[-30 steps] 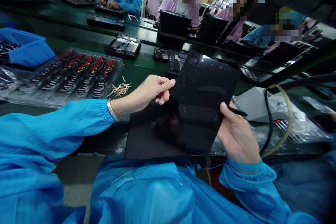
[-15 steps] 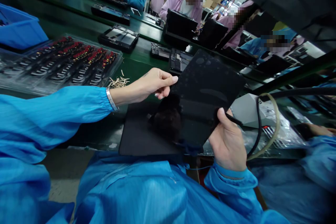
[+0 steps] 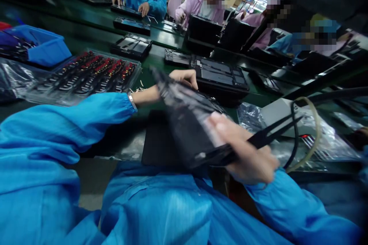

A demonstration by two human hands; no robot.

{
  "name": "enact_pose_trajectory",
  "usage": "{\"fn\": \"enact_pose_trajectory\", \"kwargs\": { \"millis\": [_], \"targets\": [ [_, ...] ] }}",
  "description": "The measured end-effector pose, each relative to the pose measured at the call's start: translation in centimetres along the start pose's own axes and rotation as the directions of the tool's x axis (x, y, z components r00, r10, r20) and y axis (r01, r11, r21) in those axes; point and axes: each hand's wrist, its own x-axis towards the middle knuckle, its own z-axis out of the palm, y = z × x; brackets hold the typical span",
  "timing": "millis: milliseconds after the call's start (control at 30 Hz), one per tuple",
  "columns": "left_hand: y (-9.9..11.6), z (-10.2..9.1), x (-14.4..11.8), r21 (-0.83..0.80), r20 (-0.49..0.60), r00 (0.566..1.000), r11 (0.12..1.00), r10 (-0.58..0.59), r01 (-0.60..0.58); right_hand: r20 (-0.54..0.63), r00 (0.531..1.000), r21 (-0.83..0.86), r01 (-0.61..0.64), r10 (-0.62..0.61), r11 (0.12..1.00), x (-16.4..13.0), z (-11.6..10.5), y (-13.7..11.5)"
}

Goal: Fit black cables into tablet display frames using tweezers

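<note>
A thin black tablet panel [image 3: 186,118] is tilted edge-on and blurred by motion in front of me. My left hand [image 3: 184,77] grips its far upper edge. My right hand [image 3: 244,153] holds its near lower corner and also carries black tweezers [image 3: 273,132] that point right. Under the panel a flat black mat [image 3: 158,145] lies at the table's near edge. Both arms wear blue sleeves, with a metal bracelet on the left wrist.
A clear tray of small black and red parts [image 3: 86,74] and a blue bin [image 3: 43,48] sit at left. Open tablet housings [image 3: 221,78] lie on the green belt. A grey device with cables [image 3: 287,115] stands at right. Other workers sit across the belt.
The panel faced me flat before; now it has been swung over to an edge-on tilt. My left hand moved up with its far edge, and the tweezers now stick out to the right.
</note>
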Motion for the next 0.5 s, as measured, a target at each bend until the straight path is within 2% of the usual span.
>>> {"fn": "enact_pose_trajectory", "kwargs": {
  "millis": [67, 100, 167, 200, 267, 300, 333, 367, 400, 500],
  "targets": [
    [-1.8, -0.2, -0.5, 0.054, 0.057, 0.998, 0.998, 0.021, -0.024, 0.127, 0.981, -0.017, 0.150, -0.146, 0.989, -1.2, 0.7, -0.3],
    [-2.7, -0.6, -0.9, 0.091, 0.104, 0.995, 0.996, 0.010, -0.020, 0.144, 0.975, -0.038, 0.179, -0.172, 0.983, -1.8, 1.1, -0.3],
    [-3.9, -1.9, -2.0, 0.263, 0.110, 0.993, 0.965, -0.039, 0.009, 0.145, 0.974, -0.077, 0.184, -0.172, 0.980, -3.1, 1.8, -0.4],
    [-4.1, -2.8, -2.7, 0.415, 0.084, 0.995, 0.910, -0.061, 0.021, 0.155, 0.975, -0.095, 0.177, -0.161, 0.980, -3.7, 2.1, -0.4],
    [-4.1, -4.6, -4.4, 0.711, 0.022, 0.992, 0.699, -0.124, 0.072, 0.185, 0.971, -0.118, 0.174, -0.150, 0.978, -4.6, 2.4, -0.6],
    [-3.8, -5.4, -5.4, 0.805, -0.001, 0.985, 0.584, -0.172, 0.102, 0.204, 0.967, -0.121, 0.179, -0.152, 0.976, -4.9, 2.5, -0.8],
    [-3.6, -6.0, -6.5, 0.852, -0.014, 0.974, 0.507, -0.224, 0.129, 0.225, 0.962, -0.120, 0.182, -0.152, 0.976, -5.0, 2.6, -1.0],
    [-3.3, -6.3, -7.6, 0.871, -0.023, 0.965, 0.469, -0.262, 0.148, 0.246, 0.958, -0.118, 0.180, -0.146, 0.977, -5.0, 2.6, -1.2],
    [-3.2, -6.4, -8.6, 0.871, -0.028, 0.960, 0.464, -0.278, 0.160, 0.268, 0.954, -0.116, 0.172, -0.136, 0.978, -5.0, 2.7, -1.5],
    [-3.6, -5.6, -11.6, 0.835, -0.050, 0.968, 0.521, -0.246, 0.175, 0.330, 0.939, -0.100, 0.133, -0.093, 0.986, -5.1, 3.0, -2.2]
  ]
}}
